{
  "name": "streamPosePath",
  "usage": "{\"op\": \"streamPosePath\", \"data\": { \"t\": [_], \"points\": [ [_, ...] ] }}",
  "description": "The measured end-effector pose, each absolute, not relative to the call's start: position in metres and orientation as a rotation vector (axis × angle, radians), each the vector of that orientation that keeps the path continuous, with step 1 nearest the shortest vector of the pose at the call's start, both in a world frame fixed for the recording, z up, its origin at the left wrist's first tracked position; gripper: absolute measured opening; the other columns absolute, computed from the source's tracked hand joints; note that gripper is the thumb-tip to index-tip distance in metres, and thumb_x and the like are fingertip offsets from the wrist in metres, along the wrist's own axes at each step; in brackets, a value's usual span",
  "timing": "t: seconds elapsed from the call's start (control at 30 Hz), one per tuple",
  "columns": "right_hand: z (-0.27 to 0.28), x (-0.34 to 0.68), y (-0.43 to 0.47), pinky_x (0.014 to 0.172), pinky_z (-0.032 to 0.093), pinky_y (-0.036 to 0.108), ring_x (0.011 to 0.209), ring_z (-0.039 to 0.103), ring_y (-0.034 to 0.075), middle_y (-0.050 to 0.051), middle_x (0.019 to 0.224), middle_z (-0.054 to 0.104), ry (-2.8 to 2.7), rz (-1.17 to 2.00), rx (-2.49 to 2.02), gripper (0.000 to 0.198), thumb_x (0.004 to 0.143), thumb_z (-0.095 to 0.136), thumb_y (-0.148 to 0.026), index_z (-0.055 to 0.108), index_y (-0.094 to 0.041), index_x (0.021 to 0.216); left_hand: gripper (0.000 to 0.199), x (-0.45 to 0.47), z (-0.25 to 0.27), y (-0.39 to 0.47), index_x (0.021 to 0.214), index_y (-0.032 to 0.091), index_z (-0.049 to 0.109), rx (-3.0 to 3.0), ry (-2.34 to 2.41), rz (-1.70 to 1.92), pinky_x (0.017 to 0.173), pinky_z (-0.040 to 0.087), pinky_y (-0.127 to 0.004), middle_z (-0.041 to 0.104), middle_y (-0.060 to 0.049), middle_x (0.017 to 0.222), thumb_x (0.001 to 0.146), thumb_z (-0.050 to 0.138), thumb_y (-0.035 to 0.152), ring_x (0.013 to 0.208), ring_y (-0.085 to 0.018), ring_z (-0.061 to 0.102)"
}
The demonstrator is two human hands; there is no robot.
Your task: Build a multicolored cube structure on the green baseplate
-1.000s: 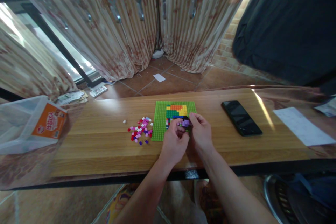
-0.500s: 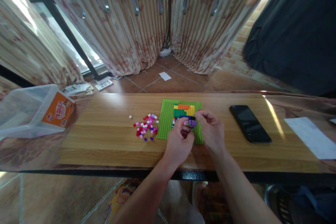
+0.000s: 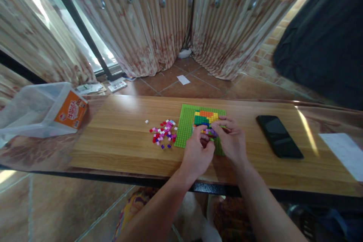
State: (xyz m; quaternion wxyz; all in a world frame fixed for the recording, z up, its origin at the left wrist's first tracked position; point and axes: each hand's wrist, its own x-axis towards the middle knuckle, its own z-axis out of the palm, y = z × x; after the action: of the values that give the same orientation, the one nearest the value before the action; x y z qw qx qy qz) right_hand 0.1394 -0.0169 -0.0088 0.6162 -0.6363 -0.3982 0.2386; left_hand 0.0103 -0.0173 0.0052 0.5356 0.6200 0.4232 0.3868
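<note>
A green studded baseplate (image 3: 185, 123) lies on the table under both my hands. On it is a block of small building bricks (image 3: 202, 120) in orange, yellow, green and blue. My left hand (image 3: 199, 154) rests over the plate's lower part with fingers curled beside the purple bricks (image 3: 211, 132). From the right, my right hand (image 3: 233, 138) reaches in with thumb and forefinger pinched at those bricks. My fingers hide whatever is between them, and part of the brickwork. Left of the plate lies a loose pile of bricks (image 3: 164, 132) in pink, red, white and purple.
A single white brick (image 3: 146, 121) lies apart from the pile. A black phone (image 3: 279, 136) and a white paper sheet (image 3: 344, 151) are on the right. At far left stands a clear plastic box (image 3: 36, 115) with an orange label. The table's dark front edge (image 3: 215, 187) runs below my wrists.
My right hand has come in closer to my left hand, and its fingertips now meet the purple bricks. The whole view has shifted and tilted slightly as my head moved.
</note>
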Motion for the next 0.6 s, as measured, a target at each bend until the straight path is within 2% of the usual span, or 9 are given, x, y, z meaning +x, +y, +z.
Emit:
{"op": "streamPosePath", "data": {
  "t": [0.13, 0.23, 0.4, 0.6],
  "points": [
    [-0.009, 0.139, -0.018, 0.091, 0.047, 0.04, 0.111, 0.056, 0.025, 0.006, 0.11, 0.059, -0.899, 0.554, -1.481, 0.019, 0.068, 0.077, -0.04, 0.074, -0.022, 0.072, 0.044, 0.011, 0.003, -0.018, 0.123, 0.018, 0.052, 1.483, 0.983, 0.902, 0.061, 0.046, -0.023, 0.061, 0.0, 0.08, 0.079, 0.053, 0.012, 0.065, -0.011, 0.058],
    [-0.009, 0.136, -0.017, 0.093, 0.045, 0.04, 0.106, 0.057, 0.023, 0.005, 0.1, 0.063, -0.822, 0.56, -1.472, 0.018, 0.063, 0.079, -0.038, 0.073, -0.022, 0.069, 0.045, 0.011, 0.002, -0.018, 0.123, 0.018, 0.053, 1.496, 0.98, 0.897, 0.063, 0.047, -0.023, 0.062, 0.0, 0.081, 0.079, 0.054, 0.012, 0.067, -0.011, 0.059],
    [-0.006, 0.128, -0.013, 0.073, 0.05, 0.031, 0.073, 0.06, 0.014, 0.0, 0.078, 0.066, -0.544, 0.79, -1.296, 0.025, 0.057, 0.083, -0.032, 0.071, -0.021, 0.074, 0.046, 0.011, 0.003, -0.019, 0.125, 0.019, 0.053, 1.529, 0.974, 0.884, 0.064, 0.048, -0.023, 0.062, 0.0, 0.081, 0.079, 0.053, 0.012, 0.068, -0.011, 0.06],
    [0.002, 0.124, -0.018, 0.064, 0.051, 0.025, 0.069, 0.061, 0.011, -0.001, 0.081, 0.067, -0.411, 0.884, -1.168, 0.027, 0.06, 0.081, -0.031, 0.069, -0.02, 0.082, 0.046, 0.012, 0.006, -0.02, 0.124, 0.018, 0.052, 1.565, 0.981, 0.874, 0.061, 0.048, -0.022, 0.063, 0.0, 0.079, 0.079, 0.053, 0.011, 0.066, -0.011, 0.06]
  ]
}}
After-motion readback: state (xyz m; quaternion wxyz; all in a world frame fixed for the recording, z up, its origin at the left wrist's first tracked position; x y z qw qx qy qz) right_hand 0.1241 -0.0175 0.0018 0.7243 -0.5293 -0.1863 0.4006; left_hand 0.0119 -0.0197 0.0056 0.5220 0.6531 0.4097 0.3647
